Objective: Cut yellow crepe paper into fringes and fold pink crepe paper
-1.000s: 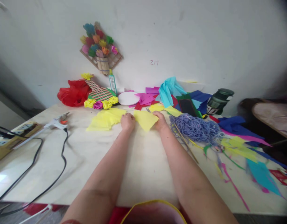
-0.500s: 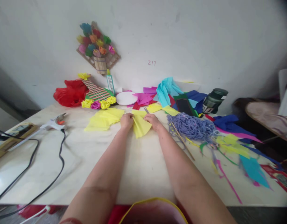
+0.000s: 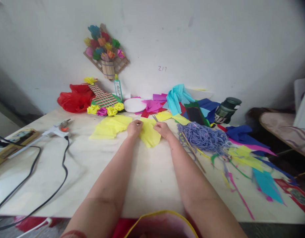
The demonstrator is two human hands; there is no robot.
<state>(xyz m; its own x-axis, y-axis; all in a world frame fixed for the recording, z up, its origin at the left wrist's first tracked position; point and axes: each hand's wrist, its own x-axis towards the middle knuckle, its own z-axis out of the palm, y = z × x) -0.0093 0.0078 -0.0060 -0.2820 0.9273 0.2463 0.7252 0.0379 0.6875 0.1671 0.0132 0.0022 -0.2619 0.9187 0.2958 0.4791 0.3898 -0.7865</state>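
A small sheet of yellow tissue paper lies on the pale table, gathered between both hands. My left hand pinches its upper left edge with curled fingers. My right hand pinches its upper right edge, close to the left hand. A larger pile of yellow tissue paper lies just left of my left hand. Scissors peek out behind the sheet.
A purple yarn heap with a thin wooden stick lies to the right, beside coloured paper scraps and a dark jar. A glue gun and black cable are on the left. Paper flowers, a white plate and a red bag stand by the wall.
My right hand has moved left toward my left hand, and the flat yellow sheet has bunched into folds between them.
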